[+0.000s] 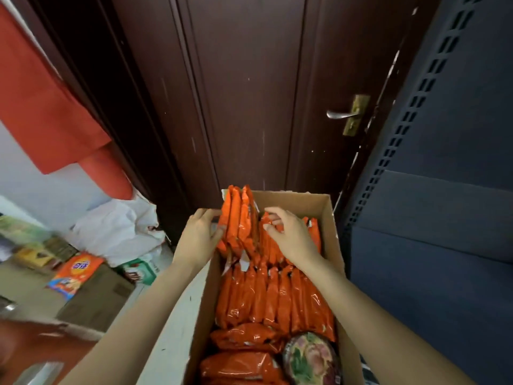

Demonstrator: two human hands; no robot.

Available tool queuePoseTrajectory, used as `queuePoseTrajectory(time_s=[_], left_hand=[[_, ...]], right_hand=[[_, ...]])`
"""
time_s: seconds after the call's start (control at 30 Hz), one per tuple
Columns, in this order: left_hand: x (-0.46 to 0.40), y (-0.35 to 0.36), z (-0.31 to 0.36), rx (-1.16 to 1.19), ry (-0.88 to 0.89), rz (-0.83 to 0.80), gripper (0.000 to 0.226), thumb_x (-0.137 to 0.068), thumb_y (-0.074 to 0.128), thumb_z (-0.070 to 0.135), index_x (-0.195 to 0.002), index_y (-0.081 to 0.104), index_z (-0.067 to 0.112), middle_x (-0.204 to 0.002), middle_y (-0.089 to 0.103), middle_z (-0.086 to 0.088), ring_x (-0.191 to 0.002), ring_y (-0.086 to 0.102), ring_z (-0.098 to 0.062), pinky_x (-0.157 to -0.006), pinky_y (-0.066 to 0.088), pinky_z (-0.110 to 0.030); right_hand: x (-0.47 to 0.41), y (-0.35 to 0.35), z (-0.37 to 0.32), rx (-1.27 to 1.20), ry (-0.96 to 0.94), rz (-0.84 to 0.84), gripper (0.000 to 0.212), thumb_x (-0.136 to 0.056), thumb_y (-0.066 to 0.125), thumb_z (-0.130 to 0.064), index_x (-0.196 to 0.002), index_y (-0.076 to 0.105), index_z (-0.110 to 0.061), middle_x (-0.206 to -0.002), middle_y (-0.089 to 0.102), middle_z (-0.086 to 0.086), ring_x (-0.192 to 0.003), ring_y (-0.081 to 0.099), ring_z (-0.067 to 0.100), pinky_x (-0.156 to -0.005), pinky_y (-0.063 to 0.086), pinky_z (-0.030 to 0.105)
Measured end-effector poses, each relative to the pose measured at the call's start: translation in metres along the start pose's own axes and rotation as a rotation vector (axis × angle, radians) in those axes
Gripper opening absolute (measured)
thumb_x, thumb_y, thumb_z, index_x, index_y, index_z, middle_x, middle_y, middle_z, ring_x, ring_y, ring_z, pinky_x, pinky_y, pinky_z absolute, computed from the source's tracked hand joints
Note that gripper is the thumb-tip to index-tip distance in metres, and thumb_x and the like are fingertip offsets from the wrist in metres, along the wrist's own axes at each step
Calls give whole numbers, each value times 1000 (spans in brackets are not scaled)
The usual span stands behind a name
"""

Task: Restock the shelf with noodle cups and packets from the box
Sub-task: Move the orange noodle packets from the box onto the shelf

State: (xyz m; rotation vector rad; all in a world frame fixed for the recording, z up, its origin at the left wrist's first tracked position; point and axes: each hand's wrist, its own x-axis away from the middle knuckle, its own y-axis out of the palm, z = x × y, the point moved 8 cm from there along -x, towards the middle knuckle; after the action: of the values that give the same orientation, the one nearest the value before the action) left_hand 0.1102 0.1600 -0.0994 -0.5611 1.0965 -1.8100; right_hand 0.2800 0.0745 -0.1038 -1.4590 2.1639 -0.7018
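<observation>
The left hand (201,234) has its fingers curled against the outer face of a raised bunch of packets (238,223), thumb low on the near edge, so it pinches the bunch from the left. The right hand (288,232) hovers over the next row, fingers (273,222) bent and slightly spread, tips touching the packet tops; whether they actually grip one I cannot tell.

The raised bunch stands partly out of the box (337,240), at its far end, tilted a little to the left. More packets stand on edge in rows behind the hands, a few lie flat nearer me, and a cup (312,359) sits at the near right corner.

These packets look light, with glossy film that will likely slip, and the noodle blocks inside probably crack if squeezed hard. I would judge the safest hold is flat pressure on both broad faces of a bunch, not a pinch at the crimped top seams. The cup looks stiffer but its lid may dent; its sides seem the better place to take it.

The box walls stand close on both sides of the rows, so lifting straight up looks easiest. The shelf (444,218) stands just beside the box on the right, dark and bare where I can see it. A door (249,93) closes off the far side, and bags and boxes crowd the left.
</observation>
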Motion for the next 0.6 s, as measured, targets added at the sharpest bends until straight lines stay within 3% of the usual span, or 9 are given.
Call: queuePoseTrajectory(time_s=[0.13,0.27,0.43,0.6], left_hand=[[-16,1,-12,179,23,-91,37,-88,62,17,-125,58,10,-117,58,-9,-106,58,-21,-91,43,-26],[-32,12,-18,286,-20,-186,45,-90,61,22,-133,51,11,-124,56,-7,-107,58,-18,-92,47,-29],[-50,19,-18,217,5,-226,50,-91,59,25,-137,45,15,-128,49,-9,-110,56,-21,-92,45,-27],[-65,27,-17,184,9,-210,48,-92,57,28,-138,44,21,-131,44,-10,-114,54,-27,-96,49,-35]], right_hand=[[-24,37,-7,21,76,-52,46,-91,59,-26,-135,48,-19,-128,58,4,-115,57,16,-96,43,26],[-45,48,-8,63,171,-35,44,-91,58,-29,-132,51,-15,-125,61,7,-114,58,20,-96,47,33],[-58,55,4,93,323,-28,27,-90,62,-26,-110,60,-9,-107,67,8,-101,62,22,-76,42,24],[-54,50,17,42,386,10,6,-89,63,-18,-89,61,-13,-93,67,5,-89,61,17,-74,41,24]])
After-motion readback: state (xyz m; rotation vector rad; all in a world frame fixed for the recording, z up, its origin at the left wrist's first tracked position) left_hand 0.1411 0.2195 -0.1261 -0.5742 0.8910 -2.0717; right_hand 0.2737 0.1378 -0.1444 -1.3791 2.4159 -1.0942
